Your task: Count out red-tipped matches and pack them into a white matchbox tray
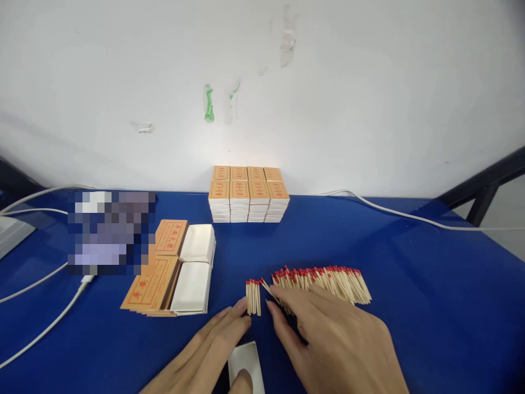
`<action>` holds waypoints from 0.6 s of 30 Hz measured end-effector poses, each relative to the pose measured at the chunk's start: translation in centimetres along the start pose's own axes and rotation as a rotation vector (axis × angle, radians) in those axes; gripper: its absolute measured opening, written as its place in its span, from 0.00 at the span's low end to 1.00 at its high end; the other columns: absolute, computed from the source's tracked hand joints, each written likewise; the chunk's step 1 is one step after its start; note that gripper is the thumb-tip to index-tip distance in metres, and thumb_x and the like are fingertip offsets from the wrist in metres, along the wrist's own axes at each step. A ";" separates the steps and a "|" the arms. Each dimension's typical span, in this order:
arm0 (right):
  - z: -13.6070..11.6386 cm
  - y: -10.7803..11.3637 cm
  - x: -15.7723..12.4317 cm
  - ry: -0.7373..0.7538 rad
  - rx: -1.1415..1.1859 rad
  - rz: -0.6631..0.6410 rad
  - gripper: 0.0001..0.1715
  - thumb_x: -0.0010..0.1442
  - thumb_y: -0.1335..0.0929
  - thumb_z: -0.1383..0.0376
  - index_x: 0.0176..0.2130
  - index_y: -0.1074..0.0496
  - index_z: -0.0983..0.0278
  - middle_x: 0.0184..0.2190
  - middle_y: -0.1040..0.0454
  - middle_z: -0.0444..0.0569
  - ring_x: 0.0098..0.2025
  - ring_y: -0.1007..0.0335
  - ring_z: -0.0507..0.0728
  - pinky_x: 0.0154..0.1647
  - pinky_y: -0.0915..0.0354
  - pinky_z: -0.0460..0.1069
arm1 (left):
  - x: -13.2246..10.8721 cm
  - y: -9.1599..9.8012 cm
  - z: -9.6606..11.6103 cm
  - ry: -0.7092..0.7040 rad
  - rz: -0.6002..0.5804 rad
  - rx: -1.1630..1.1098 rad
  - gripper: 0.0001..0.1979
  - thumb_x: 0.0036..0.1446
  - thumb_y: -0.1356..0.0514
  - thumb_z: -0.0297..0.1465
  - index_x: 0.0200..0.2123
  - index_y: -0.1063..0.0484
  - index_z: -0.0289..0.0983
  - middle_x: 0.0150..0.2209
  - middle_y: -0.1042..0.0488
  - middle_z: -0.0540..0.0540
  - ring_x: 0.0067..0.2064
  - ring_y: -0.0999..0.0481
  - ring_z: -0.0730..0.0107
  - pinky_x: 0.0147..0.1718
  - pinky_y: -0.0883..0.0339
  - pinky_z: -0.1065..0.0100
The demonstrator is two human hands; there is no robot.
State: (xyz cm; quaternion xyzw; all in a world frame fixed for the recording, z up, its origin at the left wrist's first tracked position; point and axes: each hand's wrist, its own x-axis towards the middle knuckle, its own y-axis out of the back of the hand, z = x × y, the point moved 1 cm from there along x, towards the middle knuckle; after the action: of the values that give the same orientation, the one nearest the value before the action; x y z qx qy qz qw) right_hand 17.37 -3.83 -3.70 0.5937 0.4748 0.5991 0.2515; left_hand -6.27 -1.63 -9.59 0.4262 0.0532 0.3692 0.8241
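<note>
My left hand (215, 339) reaches in with its fingers stretched out, the tips at the left side of a short row of red-headed matches (253, 300). Its thumb lies over a white matchbox tray (248, 358) at the bottom edge. My right hand (328, 334) is curled, thumb and index fingertips close together at a tilted match (266, 285) between the short row and a larger pile of matches (344, 282). The right fingers partly cover the pile's near left side.
Several orange-labelled matchboxes (248, 191) are stacked by the wall. To the left are stacked white trays (192, 287) and orange matchbox sleeves (153, 279). A blurred-out object (110, 230) with white cables (69, 306) lies further left. Another cable (394, 210) runs along the right back of the blue table (443, 306).
</note>
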 end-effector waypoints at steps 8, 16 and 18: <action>-0.2 0.0 0.1 -0.098 0.013 -0.055 0.15 0.73 0.32 0.64 0.32 0.28 0.55 0.25 0.23 0.38 0.25 0.23 0.55 0.24 0.43 0.51 | -0.1 0.4 0.0 -0.014 -0.019 -0.034 0.26 0.80 0.53 0.41 0.77 0.42 0.54 0.77 0.36 0.60 0.74 0.30 0.59 0.72 0.31 0.65; -0.4 -0.1 0.5 -0.100 0.002 -0.027 0.16 0.73 0.32 0.64 0.31 0.29 0.55 0.24 0.22 0.39 0.24 0.24 0.56 0.25 0.45 0.52 | 0.2 0.0 -0.7 -0.005 -0.047 -0.055 0.33 0.77 0.50 0.34 0.80 0.52 0.55 0.78 0.37 0.60 0.73 0.27 0.60 0.72 0.31 0.65; -0.4 -0.2 0.6 -0.109 -0.017 -0.018 0.15 0.72 0.32 0.65 0.31 0.28 0.56 0.24 0.22 0.39 0.25 0.24 0.56 0.25 0.45 0.52 | 0.3 -0.2 -0.8 -0.008 -0.048 -0.056 0.34 0.77 0.50 0.33 0.81 0.54 0.56 0.78 0.36 0.60 0.73 0.27 0.59 0.71 0.29 0.62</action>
State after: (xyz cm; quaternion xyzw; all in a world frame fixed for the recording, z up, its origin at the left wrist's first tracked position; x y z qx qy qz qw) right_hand 16.81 -3.33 -3.47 0.6189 0.4607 0.5675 0.2875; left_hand -6.28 -0.98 -10.13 0.4031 0.0497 0.3487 0.8446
